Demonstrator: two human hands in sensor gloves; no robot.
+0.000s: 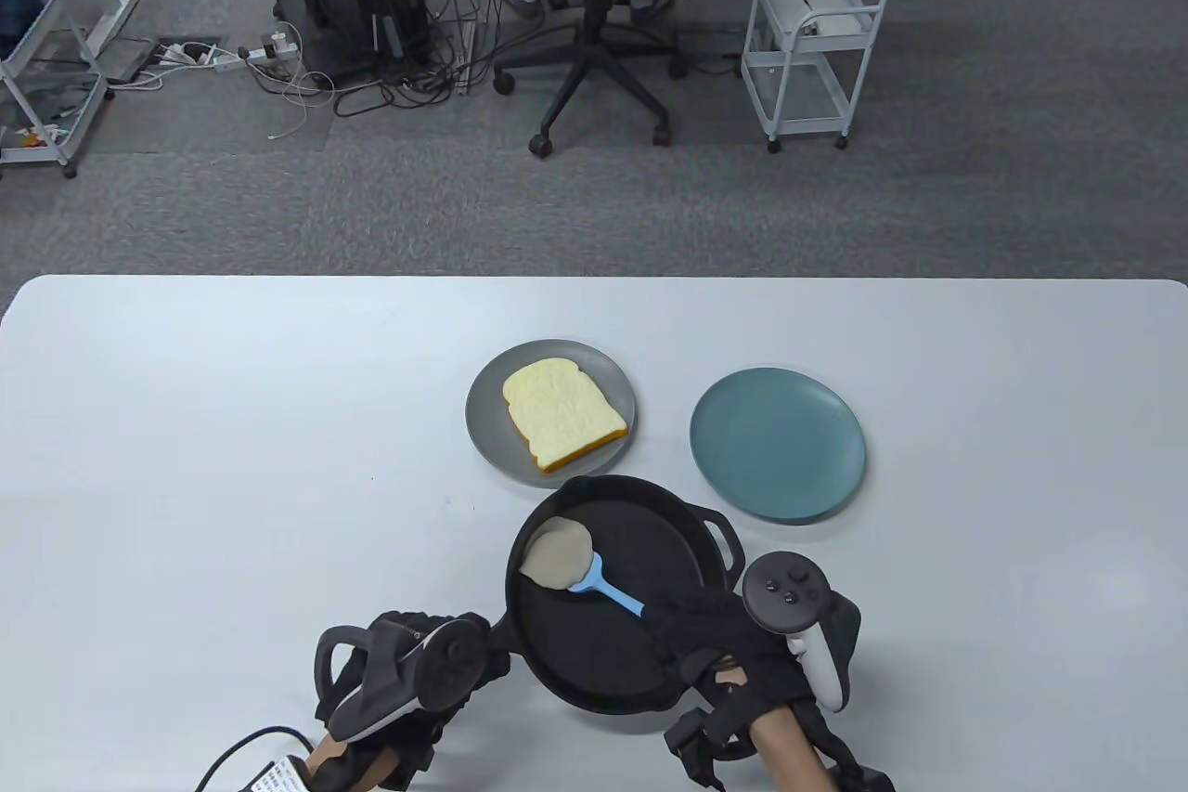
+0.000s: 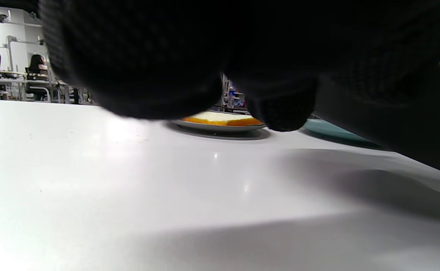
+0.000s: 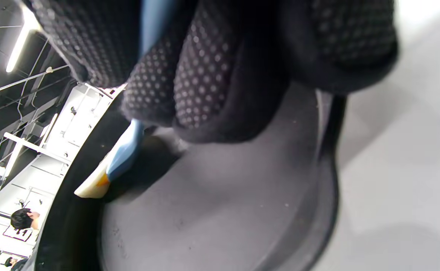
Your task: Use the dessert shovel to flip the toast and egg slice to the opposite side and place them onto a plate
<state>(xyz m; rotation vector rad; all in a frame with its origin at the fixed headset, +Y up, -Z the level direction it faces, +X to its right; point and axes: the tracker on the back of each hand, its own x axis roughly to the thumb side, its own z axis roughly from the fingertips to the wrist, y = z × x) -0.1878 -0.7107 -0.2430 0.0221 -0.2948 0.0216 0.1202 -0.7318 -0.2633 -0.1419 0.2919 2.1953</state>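
Two plates (image 1: 778, 444), one toast (image 1: 563, 411), seemingly one egg (image 1: 556, 552)

The left hand (image 1: 408, 671) hides the pan handle; its grip cannot be told. The egg slice (image 1: 555, 553) covers the shovel's blade.

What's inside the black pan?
Inside the black pan the egg slice lies pale side up at the far left, on the blue dessert shovel. The right hand holds the shovel's handle, covering its end.
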